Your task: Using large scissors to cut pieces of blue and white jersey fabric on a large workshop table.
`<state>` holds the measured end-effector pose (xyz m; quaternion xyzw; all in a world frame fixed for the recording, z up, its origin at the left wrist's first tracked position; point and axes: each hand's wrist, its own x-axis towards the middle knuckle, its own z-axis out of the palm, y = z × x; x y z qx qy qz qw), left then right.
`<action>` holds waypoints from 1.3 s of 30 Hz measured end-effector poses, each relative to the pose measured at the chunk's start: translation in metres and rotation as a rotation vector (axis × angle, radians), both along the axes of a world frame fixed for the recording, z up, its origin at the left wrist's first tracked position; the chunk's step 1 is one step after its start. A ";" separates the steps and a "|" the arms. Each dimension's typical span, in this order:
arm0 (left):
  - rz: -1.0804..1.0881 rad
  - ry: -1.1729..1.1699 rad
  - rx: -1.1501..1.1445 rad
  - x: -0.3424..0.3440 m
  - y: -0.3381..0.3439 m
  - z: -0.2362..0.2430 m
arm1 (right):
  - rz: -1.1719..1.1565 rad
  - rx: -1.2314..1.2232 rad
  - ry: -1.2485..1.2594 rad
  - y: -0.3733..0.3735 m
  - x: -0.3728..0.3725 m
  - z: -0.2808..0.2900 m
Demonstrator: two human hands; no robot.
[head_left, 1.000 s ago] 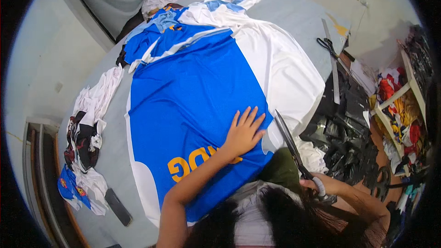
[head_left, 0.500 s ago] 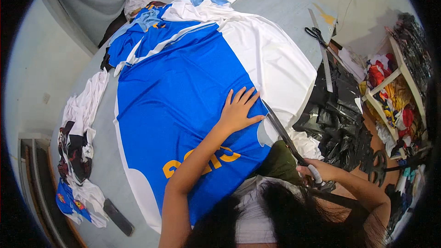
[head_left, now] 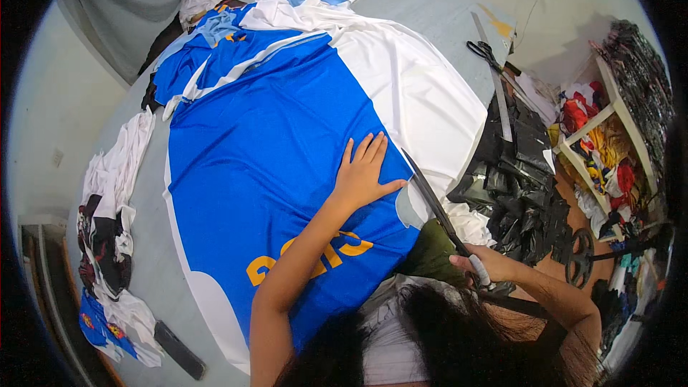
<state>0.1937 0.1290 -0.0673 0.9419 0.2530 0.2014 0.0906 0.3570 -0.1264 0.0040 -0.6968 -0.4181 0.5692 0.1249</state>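
A large blue printed fabric panel [head_left: 244, 150] with white edges and orange-yellow lettering lies spread over the table. My left hand [head_left: 362, 175] rests flat on it near its right edge, fingers spread and holding nothing. To the right, my right hand [head_left: 487, 265] grips the handles of long dark scissors [head_left: 435, 204], one handle wrapped in pale material. The blades point away from me along the blue panel's right edge, where it meets white fabric [head_left: 416, 93]. Beside the blades is a grey-white curved patch [head_left: 408, 209]. The lower blade is partly hidden by cloth.
A second pair of scissors [head_left: 484, 50] and a metal ruler [head_left: 499, 104] lie at the table's far right. Black plastic bags [head_left: 516, 193] are heaped beside the table, near a shelf of coloured cloth [head_left: 598, 136]. A phone [head_left: 179, 350] and fabric pieces [head_left: 118, 165] lie left.
The whole view has shifted slightly, so the table and cloth appear further left. My left hand stays pressed on the blue panel, and the scissors remain at its right edge.
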 end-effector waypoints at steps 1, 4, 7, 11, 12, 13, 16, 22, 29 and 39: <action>0.000 -0.001 -0.003 0.000 0.000 0.000 | 0.000 -0.003 -0.001 0.002 -0.002 0.002; 0.009 -0.009 -0.012 0.000 -0.001 0.000 | 0.053 0.051 -0.066 0.005 -0.009 0.008; 0.006 0.003 -0.005 0.001 -0.001 0.001 | 0.039 0.091 -0.077 0.007 -0.014 0.010; 0.001 -0.005 -0.005 0.000 0.000 0.000 | 0.022 0.063 -0.048 0.013 -0.015 0.012; -0.001 -0.004 0.002 0.000 0.001 0.000 | 0.022 0.082 -0.032 0.014 -0.015 0.012; 0.003 -0.004 0.000 0.000 0.001 0.000 | 0.026 0.080 -0.032 0.013 -0.014 0.008; 0.003 -0.007 0.004 0.000 0.001 0.000 | 0.027 0.051 -0.076 0.008 -0.010 -0.002; 0.000 -0.012 -0.005 -0.001 0.001 -0.001 | -0.022 -0.009 -0.077 0.011 -0.014 0.008; 0.013 -0.029 -0.022 -0.001 0.002 -0.002 | 0.104 0.053 -0.167 0.009 -0.008 0.003; 0.033 -0.092 0.008 -0.001 0.000 -0.005 | 0.070 -0.067 -0.077 0.052 -0.008 0.013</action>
